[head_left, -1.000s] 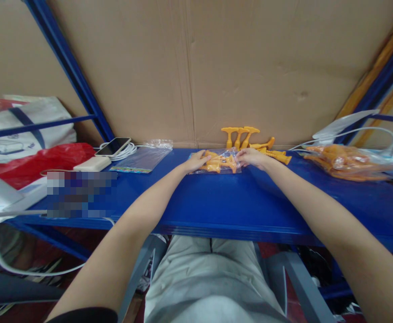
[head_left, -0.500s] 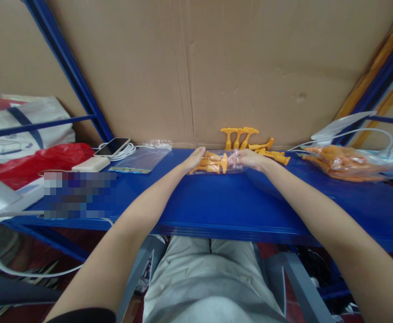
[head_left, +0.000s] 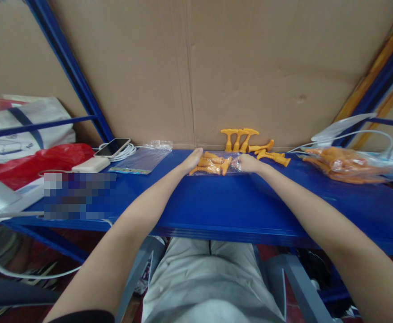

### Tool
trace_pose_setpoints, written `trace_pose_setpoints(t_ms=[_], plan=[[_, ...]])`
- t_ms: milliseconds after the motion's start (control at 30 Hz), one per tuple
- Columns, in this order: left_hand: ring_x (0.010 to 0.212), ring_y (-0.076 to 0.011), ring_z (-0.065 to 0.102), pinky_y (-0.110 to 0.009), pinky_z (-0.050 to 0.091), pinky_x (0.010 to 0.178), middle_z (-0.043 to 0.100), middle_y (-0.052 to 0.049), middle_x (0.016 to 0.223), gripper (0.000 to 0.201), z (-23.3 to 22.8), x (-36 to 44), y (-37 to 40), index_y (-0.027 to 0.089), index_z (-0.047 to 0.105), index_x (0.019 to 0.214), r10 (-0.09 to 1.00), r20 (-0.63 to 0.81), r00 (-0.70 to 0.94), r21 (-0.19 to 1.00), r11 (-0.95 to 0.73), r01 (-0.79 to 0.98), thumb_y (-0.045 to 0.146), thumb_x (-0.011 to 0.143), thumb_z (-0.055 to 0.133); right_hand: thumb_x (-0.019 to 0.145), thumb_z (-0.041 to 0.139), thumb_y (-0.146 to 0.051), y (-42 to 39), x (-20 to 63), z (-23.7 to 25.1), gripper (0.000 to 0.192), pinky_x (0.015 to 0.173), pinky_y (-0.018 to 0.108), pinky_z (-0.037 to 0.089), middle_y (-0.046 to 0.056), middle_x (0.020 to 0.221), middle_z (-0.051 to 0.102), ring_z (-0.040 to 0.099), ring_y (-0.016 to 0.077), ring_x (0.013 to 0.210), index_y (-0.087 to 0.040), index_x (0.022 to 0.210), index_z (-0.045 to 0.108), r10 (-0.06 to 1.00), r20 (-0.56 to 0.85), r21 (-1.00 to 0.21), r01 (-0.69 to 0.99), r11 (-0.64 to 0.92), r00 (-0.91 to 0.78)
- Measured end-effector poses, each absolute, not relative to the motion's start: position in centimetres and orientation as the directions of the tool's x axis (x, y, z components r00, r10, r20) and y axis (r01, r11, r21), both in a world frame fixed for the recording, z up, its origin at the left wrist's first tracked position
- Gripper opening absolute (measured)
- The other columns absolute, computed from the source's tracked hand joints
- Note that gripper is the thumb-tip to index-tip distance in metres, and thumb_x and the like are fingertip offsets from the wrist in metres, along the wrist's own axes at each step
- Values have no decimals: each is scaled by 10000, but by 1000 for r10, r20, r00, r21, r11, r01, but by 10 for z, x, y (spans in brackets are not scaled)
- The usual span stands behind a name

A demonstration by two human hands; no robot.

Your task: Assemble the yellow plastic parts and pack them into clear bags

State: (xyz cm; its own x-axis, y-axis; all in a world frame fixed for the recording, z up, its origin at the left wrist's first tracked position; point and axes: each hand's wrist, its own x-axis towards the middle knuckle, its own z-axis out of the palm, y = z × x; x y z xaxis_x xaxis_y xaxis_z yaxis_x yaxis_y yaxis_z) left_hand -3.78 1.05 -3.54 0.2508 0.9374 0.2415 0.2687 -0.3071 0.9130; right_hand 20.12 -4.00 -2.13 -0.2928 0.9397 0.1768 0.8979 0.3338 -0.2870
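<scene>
A clear plastic bag (head_left: 235, 169) with several orange T-shaped plastic pieces (head_left: 211, 168) inside lies flat on the blue tabletop. My left hand (head_left: 193, 160) grips its left end, with the thumb showing on top. At the right end, my right hand (head_left: 249, 163) is closed on the bag's loose plastic; some fingertips are hidden in or behind the film. Just behind the bag, three more orange T-shaped pieces (head_left: 239, 139) stand leaning near the cardboard. To their right, a few others (head_left: 273, 156) lie on the table.
A flat clear bag (head_left: 142, 160) lies left of my hands, near a phone (head_left: 112, 147) on coiled white cable and a white power bank (head_left: 91, 164). A filled bag of orange pieces (head_left: 344, 163) sits at right. Cardboard (head_left: 142, 67) closes the back between blue posts.
My right hand has turned and closed further over the bag's right end. The orange pieces inside have shifted slightly to the right. My left hand stays nearly in place.
</scene>
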Motion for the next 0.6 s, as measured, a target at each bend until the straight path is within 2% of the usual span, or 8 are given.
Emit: trace_pose_setpoints(t_ms=[67,133,200,267,367,467,533,600], plan=[[1198,-264,630,-419,467,1065,713,-143,1184,369,-37,-37,11,119,581,1171,935,230,271,947,-279,160,386,1019,377,840,556,-191,-38,199,-22,208,786,300,527,66,798,756,709,266,885,-166,776,753,937,179,-329,879,346,-301],[1157,-254,653,-417,481,1048,725,-128,1156,346,-39,-37,11,132,593,1137,937,221,269,954,-264,138,380,1014,385,826,536,-129,-36,197,-23,232,871,320,522,64,930,774,702,264,970,-157,850,765,914,208,-411,816,405,-349],[1183,-244,637,-408,462,1068,716,-122,1189,346,-39,-37,12,139,603,1131,939,240,247,937,-290,192,350,1014,356,807,532,-99,-33,195,-25,271,932,339,513,47,1008,773,691,252,1021,-160,921,771,897,231,-498,746,442,-377],[1235,-241,602,-397,419,1109,701,-123,1231,370,-38,-37,13,135,622,1127,927,296,231,881,-359,309,320,1011,324,786,545,-89,-31,192,-28,295,954,362,515,34,1005,776,693,246,1014,-165,954,775,903,229,-568,704,426,-362],[1307,-242,543,-395,341,1166,664,-124,1306,415,-36,-40,15,127,646,1147,889,375,264,720,-459,521,298,1001,297,761,568,-68,-30,188,-32,363,981,386,508,46,1057,769,696,244,1010,-163,1051,765,941,219,-657,675,337,-258],[1380,-255,469,-451,291,1190,604,-118,1396,463,-34,-46,15,143,638,1229,859,374,350,533,-508,676,308,1000,271,782,553,-53,-31,185,-31,447,986,384,507,81,1187,731,692,236,1043,-150,1186,719,965,211,-719,645,260,-153],[1439,-269,386,-532,221,1201,530,-105,1476,487,-33,-50,13,172,600,1316,851,330,410,396,-519,758,314,1005,254,792,544,-45,-34,187,-25,451,980,364,511,98,1227,713,688,232,1064,-137,1201,710,970,223,-696,681,229,-98],[1480,-283,306,-610,142,1192,444,-93,1542,507,-32,-53,9,199,534,1404,856,260,447,275,-510,815,318,1013,234,800,524,-34,-40,193,-16,425,983,344,503,117,1219,715,681,237,1088,-122,1163,726,967,252,-597,782,179,-29]])
